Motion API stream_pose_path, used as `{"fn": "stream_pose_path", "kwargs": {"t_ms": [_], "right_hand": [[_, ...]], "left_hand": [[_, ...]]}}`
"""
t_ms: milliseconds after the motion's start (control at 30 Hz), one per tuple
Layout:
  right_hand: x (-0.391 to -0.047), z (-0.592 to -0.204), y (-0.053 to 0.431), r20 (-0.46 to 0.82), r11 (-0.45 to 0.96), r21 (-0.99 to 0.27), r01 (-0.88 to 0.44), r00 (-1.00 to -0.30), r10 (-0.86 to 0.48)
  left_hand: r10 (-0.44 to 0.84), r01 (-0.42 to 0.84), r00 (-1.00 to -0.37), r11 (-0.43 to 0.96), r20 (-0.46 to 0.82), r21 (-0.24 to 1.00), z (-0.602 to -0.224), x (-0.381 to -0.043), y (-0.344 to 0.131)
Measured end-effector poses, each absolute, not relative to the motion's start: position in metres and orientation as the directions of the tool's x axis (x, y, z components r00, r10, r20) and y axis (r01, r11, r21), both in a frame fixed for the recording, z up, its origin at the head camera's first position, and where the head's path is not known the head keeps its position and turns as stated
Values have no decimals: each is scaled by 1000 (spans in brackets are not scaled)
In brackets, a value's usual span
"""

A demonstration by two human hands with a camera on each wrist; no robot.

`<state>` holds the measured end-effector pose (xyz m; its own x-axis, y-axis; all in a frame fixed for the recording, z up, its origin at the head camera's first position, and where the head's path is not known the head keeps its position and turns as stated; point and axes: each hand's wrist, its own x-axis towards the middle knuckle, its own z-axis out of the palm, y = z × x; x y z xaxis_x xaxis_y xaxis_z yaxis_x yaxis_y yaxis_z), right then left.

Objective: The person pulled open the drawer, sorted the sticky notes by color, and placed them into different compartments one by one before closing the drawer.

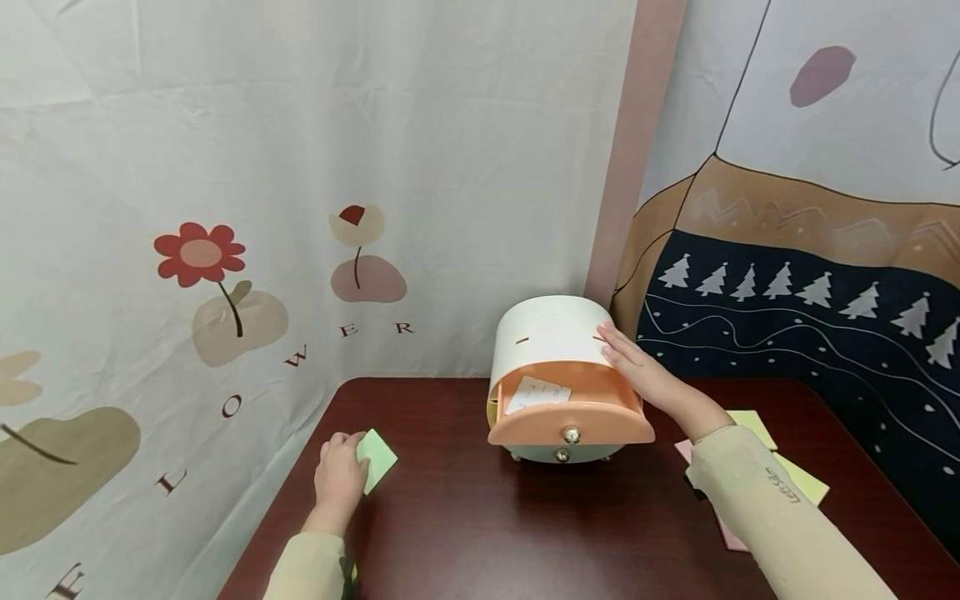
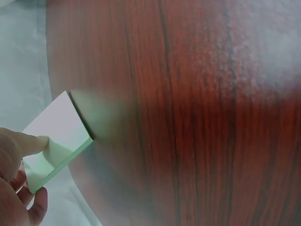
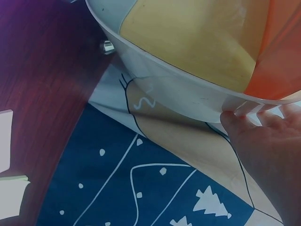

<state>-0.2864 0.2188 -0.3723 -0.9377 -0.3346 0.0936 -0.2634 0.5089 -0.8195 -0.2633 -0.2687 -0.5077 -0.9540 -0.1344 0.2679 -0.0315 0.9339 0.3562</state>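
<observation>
Near the table's left edge my left hand [image 1: 339,477] holds a pad of green sticky notes [image 1: 380,457]. In the left wrist view, the thumb lies on top of the pad [image 2: 59,136] and fingers curl beneath it. A small white rounded drawer box [image 1: 555,333] stands toward the back of the table. Its orange drawer [image 1: 517,427] is pulled out, with a piece of white paper [image 1: 537,393] inside. My right hand [image 1: 641,367] rests with extended fingers on the box's right side. The right wrist view shows those fingertips against the white shell [image 3: 174,89].
Yellow sticky notes [image 1: 806,482] and pink ones [image 1: 731,537] lie on the right of the dark wood table [image 1: 450,533], partly under my right forearm. A pale printed curtain [image 1: 450,167] hangs behind, and a dark tree-patterned cloth [image 1: 750,333] hangs at the right.
</observation>
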Motion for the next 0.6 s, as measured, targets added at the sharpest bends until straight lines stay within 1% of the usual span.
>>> {"fn": "stream_pose_path", "kwargs": {"t_ms": [333,600], "right_hand": [[-287,-372,219,92,507,-821,-262,-937,-336],[-285,-371,219,102,502,-821,-273,-934,-341]], "left_hand": [[-84,46,-919,948,385,316,-507,-259,-260],[-37,96,-897,956,441,276,-507,-254,-254]]}}
